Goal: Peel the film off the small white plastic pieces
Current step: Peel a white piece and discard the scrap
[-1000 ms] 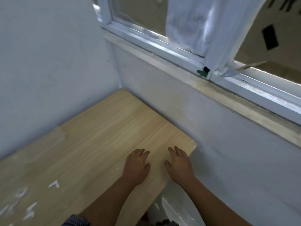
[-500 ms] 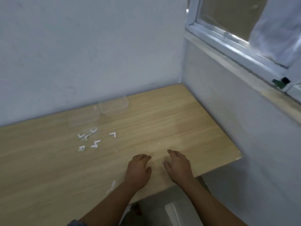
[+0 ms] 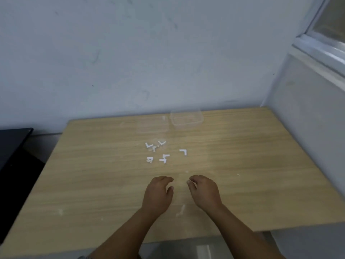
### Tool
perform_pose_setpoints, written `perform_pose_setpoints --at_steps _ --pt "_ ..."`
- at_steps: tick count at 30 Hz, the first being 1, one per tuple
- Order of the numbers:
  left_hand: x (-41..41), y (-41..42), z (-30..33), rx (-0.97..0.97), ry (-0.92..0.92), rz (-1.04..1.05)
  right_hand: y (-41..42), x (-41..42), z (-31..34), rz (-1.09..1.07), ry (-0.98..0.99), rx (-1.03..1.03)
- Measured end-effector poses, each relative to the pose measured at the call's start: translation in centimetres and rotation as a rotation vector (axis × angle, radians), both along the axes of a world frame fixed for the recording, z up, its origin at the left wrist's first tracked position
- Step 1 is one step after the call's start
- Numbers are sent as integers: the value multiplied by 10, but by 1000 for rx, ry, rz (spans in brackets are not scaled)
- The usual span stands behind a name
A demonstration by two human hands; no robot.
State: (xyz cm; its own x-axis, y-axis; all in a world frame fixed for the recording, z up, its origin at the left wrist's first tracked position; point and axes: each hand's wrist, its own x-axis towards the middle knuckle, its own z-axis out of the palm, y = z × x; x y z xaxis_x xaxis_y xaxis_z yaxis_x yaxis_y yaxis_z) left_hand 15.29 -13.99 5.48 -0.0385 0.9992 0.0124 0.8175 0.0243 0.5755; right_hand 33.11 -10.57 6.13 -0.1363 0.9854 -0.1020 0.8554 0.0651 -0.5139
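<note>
Since half a second ago the view has swung left, so the window now sits at the far right edge and the whole wooden table [image 3: 261, 165] shows; both hands have stayed palm-down near its front edge. The left hand [image 3: 157, 195] and right hand [image 3: 204, 193] lie side by side, a small gap between them, fingers loosely curled and holding nothing. The small white plastic pieces [image 3: 164, 152] lie scattered on the table just beyond the fingertips, apart from them. Farther past the pieces two clear plastic containers [image 3: 186, 118] stand by the wall. A pale scrap [image 3: 181, 210] lies between the wrists.
</note>
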Motion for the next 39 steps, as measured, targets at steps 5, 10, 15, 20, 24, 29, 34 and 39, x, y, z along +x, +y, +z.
perform_pose_setpoints --at_steps 5,10,15,20,24,29,34,39 --pt "-74 7 -1 -11 1 30 10 -67 -1 -29 39 8" --pt "-134 15 -6 -28 5 36 17 -121 -4 -78 62 -5" --pt "-166 27 -12 -46 -11 34 29 -152 -6 -134 61 -42" --pt "-175 45 -15 -80 -35 32 56 -164 -7 -171 50 -34" --pt "-178 58 -19 -95 -39 50 84 -168 -12 -178 20 -42" --pt "-184 86 -21 -126 -55 40 130 -169 -19 -218 4 -44" --pt "-180 113 -25 -145 -90 59 168 -167 -33 -209 6 -26" --pt "-174 125 -30 -152 -127 84 188 -166 -47 -132 -90 -39"
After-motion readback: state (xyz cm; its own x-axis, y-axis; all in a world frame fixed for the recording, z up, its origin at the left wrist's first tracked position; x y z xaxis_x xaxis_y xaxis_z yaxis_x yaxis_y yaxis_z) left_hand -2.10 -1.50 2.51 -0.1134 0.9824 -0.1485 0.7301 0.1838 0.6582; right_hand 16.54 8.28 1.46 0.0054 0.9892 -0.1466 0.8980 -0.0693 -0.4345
